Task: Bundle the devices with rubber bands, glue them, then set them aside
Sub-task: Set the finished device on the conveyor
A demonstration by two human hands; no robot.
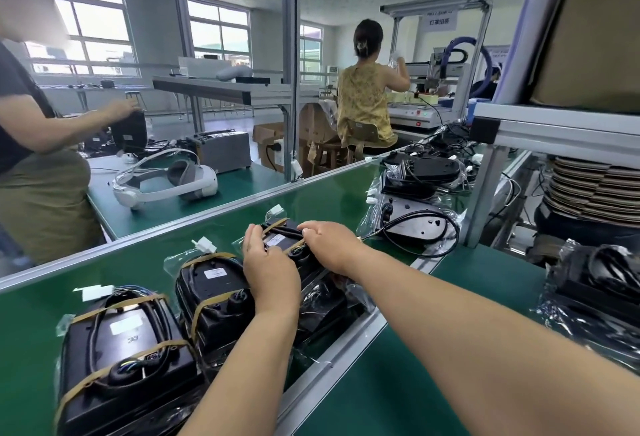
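Three black devices in clear bags lie in a row on the green belt. The nearest device [128, 356] and the middle device [214, 293] each carry two tan rubber bands. Both my hands rest on the far device [280, 236], which also has tan bands across it. My left hand [270, 262] lies on its near left part with the fingers curled at its edge. My right hand [329, 245] covers its right side, fingers bent over a band. What the fingers pinch is hidden.
More bagged devices with loose black cables [419, 224] lie further along the belt, and another bagged device [602, 283] sits at the right. A white headset [166, 179] lies on the far table. A metal rail [346, 342] divides the belts. Two people work nearby.
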